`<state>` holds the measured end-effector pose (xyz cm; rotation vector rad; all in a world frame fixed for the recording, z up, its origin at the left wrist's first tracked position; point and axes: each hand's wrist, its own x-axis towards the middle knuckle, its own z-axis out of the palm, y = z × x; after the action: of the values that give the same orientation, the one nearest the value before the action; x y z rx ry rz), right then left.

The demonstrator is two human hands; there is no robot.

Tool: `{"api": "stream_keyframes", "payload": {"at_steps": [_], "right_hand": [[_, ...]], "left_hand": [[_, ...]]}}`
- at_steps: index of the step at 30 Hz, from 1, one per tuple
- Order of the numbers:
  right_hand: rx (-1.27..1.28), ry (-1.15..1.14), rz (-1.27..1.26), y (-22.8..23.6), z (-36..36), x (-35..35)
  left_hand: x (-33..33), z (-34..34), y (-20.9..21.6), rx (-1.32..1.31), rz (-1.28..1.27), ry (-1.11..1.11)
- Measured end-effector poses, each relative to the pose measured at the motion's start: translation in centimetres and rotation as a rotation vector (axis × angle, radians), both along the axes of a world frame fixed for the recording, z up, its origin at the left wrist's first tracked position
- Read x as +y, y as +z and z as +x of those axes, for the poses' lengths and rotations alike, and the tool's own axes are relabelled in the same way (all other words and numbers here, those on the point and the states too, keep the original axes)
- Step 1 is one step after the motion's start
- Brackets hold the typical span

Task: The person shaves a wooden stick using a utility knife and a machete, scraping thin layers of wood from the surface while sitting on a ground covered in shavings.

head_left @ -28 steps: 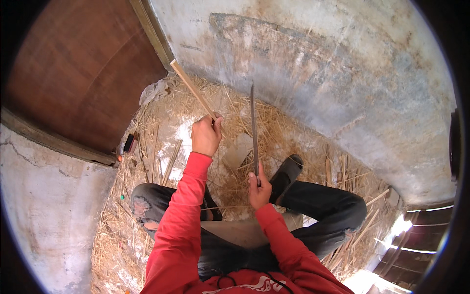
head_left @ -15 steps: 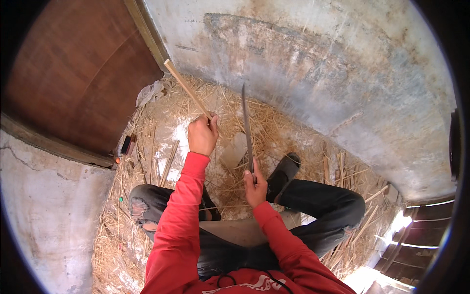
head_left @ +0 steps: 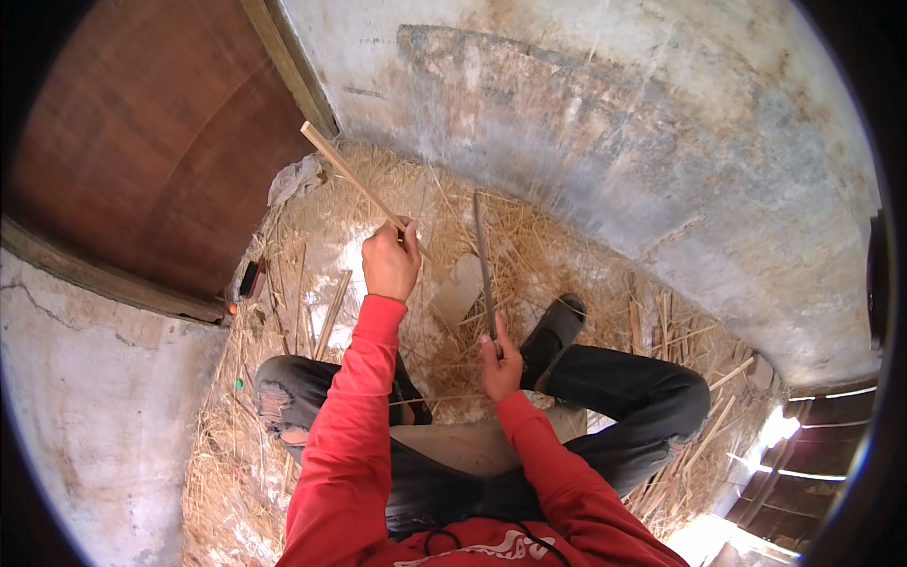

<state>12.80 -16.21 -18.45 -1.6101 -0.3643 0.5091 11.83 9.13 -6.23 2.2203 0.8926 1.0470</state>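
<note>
My left hand (head_left: 390,263) is closed around the lower part of a pale split bamboo strip (head_left: 348,172), which slants up and left toward the wall. Closed on its handle, my right hand (head_left: 501,365) holds a long, thin, dark-bladed machete (head_left: 484,255) nearly upright, its tip pointing away from me. Blade and strip are apart, with a gap between them above the floor. The machete's handle is mostly hidden in my fingers.
Shavings and straw-like splinters (head_left: 515,236) cover the floor. A flat pale piece (head_left: 457,291) lies between my feet, and loose strips (head_left: 333,312) lie left of them. A plastered wall (head_left: 605,123) rises ahead; a brown door panel (head_left: 142,142) stands at left.
The machete has tilted, so its tip sits lower and slightly right of before. The strip's far end has shifted a little left and down. Both grips are unchanged.
</note>
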Motion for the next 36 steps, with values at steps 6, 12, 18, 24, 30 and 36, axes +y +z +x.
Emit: {"api": "stream_keyframes", "payload": {"at_steps": [6, 12, 18, 24, 30, 36], "right_hand": [[-0.21, 0.022, -0.155, -8.6, -1.0, -1.9], [0.1, 0.144, -0.246, -10.6, -0.8, -2.3], [-0.112, 0.045, -0.245, -9.1, -0.6, -2.2], [-0.035, -0.015, -0.071, 0.4, -1.2, 0.2], [-0.175, 0.076, -0.161, -8.6, -2.8, -1.1], [0.118, 0.073, -0.167, -11.4, -0.8, -1.0]], "left_hand": [[-0.2, 0.3, 0.3, 0.018, 0.004, -0.003], [-0.2, -0.4, 0.5, 0.1, -0.028, -0.08], [0.3, 1.4, -1.4, -0.268, -0.284, -0.249], [-0.7, 2.0, -4.0, -0.473, -0.456, -0.206], [-2.2, 3.5, -3.8, -0.493, -0.367, -0.06], [-2.5, 4.0, -3.6, -0.472, -0.32, -0.077]]}}
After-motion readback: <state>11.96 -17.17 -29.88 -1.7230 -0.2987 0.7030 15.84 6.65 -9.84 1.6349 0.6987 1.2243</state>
